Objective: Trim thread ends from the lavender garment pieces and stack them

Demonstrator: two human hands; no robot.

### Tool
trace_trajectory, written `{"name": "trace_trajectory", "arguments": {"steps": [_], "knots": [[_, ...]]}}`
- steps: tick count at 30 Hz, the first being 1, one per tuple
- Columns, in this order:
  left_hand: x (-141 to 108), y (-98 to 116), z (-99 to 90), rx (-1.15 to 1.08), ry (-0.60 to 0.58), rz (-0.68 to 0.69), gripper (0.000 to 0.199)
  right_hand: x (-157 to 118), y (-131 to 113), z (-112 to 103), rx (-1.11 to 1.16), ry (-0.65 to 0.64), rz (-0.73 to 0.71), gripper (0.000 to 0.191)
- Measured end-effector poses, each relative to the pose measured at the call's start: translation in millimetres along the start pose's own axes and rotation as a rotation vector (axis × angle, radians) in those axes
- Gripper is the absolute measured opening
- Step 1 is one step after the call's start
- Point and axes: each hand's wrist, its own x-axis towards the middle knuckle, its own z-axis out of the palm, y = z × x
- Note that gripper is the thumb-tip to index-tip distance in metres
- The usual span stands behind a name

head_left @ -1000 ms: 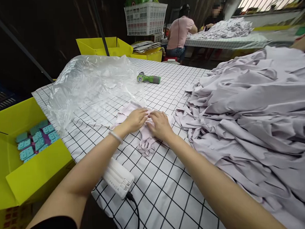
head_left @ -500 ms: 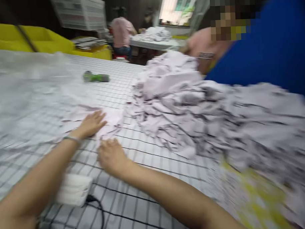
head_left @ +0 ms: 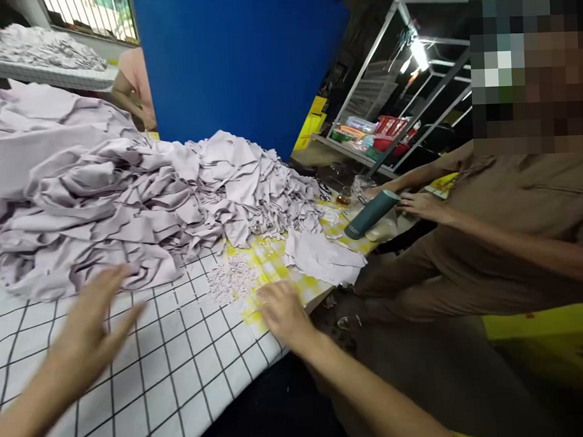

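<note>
Head view: the heap of pale lilac fabric (head_left: 113, 186) lies along the far side of the white grid-patterned table (head_left: 157, 350), presumably banked there to leave working room at the near edge. Left hand (head_left: 92, 324) at the heap's front edge, thumb and fingers spread, nothing between them; whether it touches the cloth, cannot tell. Right hand (head_left: 285, 311) well apart from the left, fingers curled over the yellow checked cloth (head_left: 274, 260); blurred, so any grip cannot be told. Small scraps (head_left: 233, 278) sit just beside it, probably gathered off the heap. A separate fabric piece (head_left: 324, 257) lies spread near the table's end. Beyond, a co-worker's hand (head_left: 425, 207) is at the top of a tilted dark green flask (head_left: 372, 214), apparently steadying it.
</note>
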Motion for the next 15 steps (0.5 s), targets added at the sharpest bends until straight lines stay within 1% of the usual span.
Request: {"name": "trace_trajectory", "arguments": {"steps": [1,2,3,4,6,8,9,10,12,13,15], "knots": [[6.8,23.0,30.2,-0.046,-0.094,0.012,0.057,-3.7,30.5,-12.8,-0.077,0.043,0.12,0.019],[14.6,46.5,58.9,-0.111,-0.153,0.033,0.055,-4.5,57.9,-24.8,-0.132,0.049,0.215,0.019],[23.6,69.8,85.1,-0.162,-0.227,0.037,0.051,-2.1,81.7,-35.4,-0.164,0.04,0.267,0.02],[33.7,92.1,108.3,-0.214,-0.29,0.05,0.047,3.8,102.2,-44.3,-0.176,0.024,0.29,0.021],[56.4,130.1,145.5,-0.296,-0.388,0.066,0.043,25.0,134.0,-55.9,-0.153,-0.027,0.255,0.028],[78.8,156.3,171.8,-0.346,-0.451,0.059,0.042,54.4,156.9,-60.4,-0.113,-0.113,0.175,0.037],[88.6,164.8,181.8,-0.361,-0.475,0.046,0.042,69.7,166.2,-61.1,-0.091,-0.183,0.134,0.039],[97.0,170.6,190.3,-0.372,-0.494,0.027,0.041,84.0,174.6,-61.6,-0.068,-0.257,0.097,0.038],[109.2,176.8,203.9,-0.384,-0.511,-0.023,0.04,106.2,189.8,-64.2,-0.019,-0.384,0.04,0.025],[113.6,178.6,209.7,-0.39,-0.51,-0.05,0.04,113.2,196.6,-67.0,0.007,-0.42,0.021,0.017],[120.4,183.5,221.2,-0.409,-0.494,-0.11,0.044,119.1,207.9,-76.3,0.05,-0.428,-0.003,0.01]]}}
